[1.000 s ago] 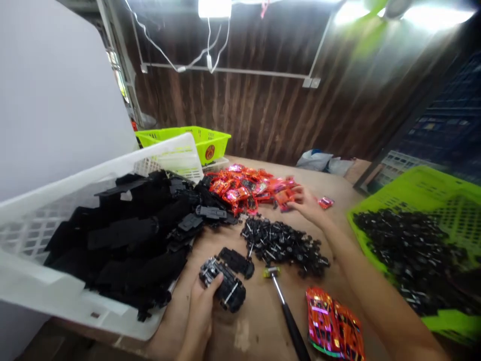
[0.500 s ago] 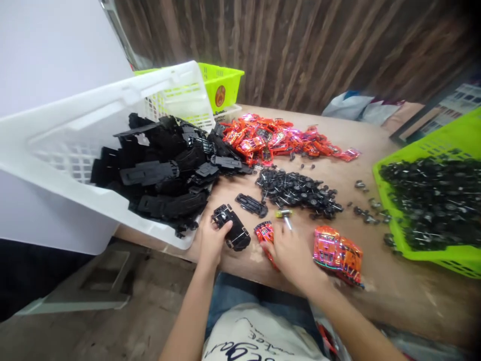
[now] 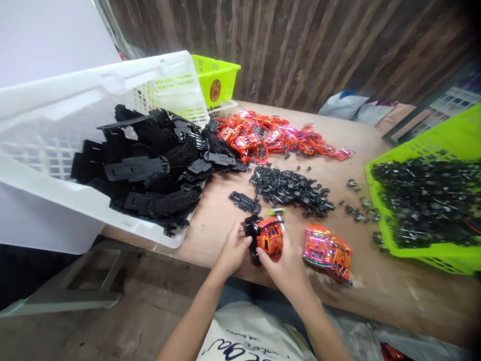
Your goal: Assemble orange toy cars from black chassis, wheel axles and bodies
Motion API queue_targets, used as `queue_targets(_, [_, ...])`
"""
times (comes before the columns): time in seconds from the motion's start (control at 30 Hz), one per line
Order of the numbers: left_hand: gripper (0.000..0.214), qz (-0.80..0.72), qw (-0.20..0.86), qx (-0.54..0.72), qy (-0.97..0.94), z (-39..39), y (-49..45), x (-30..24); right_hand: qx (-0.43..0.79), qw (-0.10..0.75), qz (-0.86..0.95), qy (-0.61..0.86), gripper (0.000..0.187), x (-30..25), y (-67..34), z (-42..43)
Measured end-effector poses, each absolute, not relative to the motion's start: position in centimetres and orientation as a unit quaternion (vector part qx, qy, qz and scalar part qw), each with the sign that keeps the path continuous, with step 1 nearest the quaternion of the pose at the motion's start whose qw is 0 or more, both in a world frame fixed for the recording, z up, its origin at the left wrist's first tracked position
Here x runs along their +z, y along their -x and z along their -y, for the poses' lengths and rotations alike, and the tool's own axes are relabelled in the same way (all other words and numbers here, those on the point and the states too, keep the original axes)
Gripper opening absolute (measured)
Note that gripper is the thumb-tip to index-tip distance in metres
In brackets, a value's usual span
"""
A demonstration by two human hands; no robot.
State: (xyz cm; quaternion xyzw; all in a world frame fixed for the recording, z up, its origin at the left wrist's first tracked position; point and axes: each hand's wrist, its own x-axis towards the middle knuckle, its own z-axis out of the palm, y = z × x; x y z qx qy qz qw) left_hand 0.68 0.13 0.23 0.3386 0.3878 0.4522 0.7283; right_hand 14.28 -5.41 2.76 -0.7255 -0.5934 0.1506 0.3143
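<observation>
My left hand (image 3: 236, 246) grips a black toy car chassis (image 3: 252, 229) with wheels on it, just over the table's front edge. Close against it, my right hand (image 3: 282, 255) holds an orange toy car body (image 3: 270, 238); whether the two parts are joined I cannot tell. A small tool with a yellow-green end (image 3: 277, 211) lies by my right fingers, its shaft partly hidden. Right of my hands rest orange car bodies (image 3: 327, 253). A loose black chassis (image 3: 245, 202) lies beyond my left hand.
A white basket (image 3: 176, 240) full of black chassis lies tipped at left. Behind are heaps of orange bodies (image 3: 259, 133) and black wheels on axles (image 3: 293, 188). A green basket (image 3: 424, 255) of wheels stands right; another green basket (image 3: 229, 77) stands at the back.
My left hand has brought the black chassis rightward to my right hand. The orange body has been lifted from the table, and the two parts now meet between my hands.
</observation>
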Motion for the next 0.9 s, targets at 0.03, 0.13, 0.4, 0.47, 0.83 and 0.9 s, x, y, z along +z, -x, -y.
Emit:
queue_targets(0.03, [0.051, -0.374, 0.733, 0.448, -0.349, 0.1, -1.3, 0.1, 0.148, 0.305, 0.603, 0.722, 0.059, 2.8, -14.1, 5.4])
queue_targets(0.13, [0.046, -0.354, 0.731, 0.447, -0.374, 0.5, -2.3, 0.0, 0.145, 0.286, 0.606, 0.728, 0.058, 2.4, -14.1, 5.2])
queue_targets(0.4, [0.041, -0.318, 0.727, 0.439, -0.423, 0.7, -2.4, 1.4, 0.237, 0.347, 0.576, 0.701, 0.057, 2.2, -14.9, 5.2])
queue_targets(0.47, [0.045, -0.337, 0.698, 0.439, -0.455, 0.7, -2.4, 1.8, 0.301, 0.366, 0.579, 0.664, 0.055, 2.8, -15.5, 5.2])
queue_targets(0.83, [0.038, -0.325, 0.646, 0.426, -0.544, 2.2, -1.7, 2.1, 0.495, 0.511, 0.477, 0.516, 0.026, 4.8, -16.5, 4.2])
queue_targets(0.9, [0.042, -0.329, 0.649, 0.46, -0.509, 2.0, -1.1, 1.7, 0.488, 0.478, 0.51, 0.523, 0.033, 4.8, -16.2, 4.0])
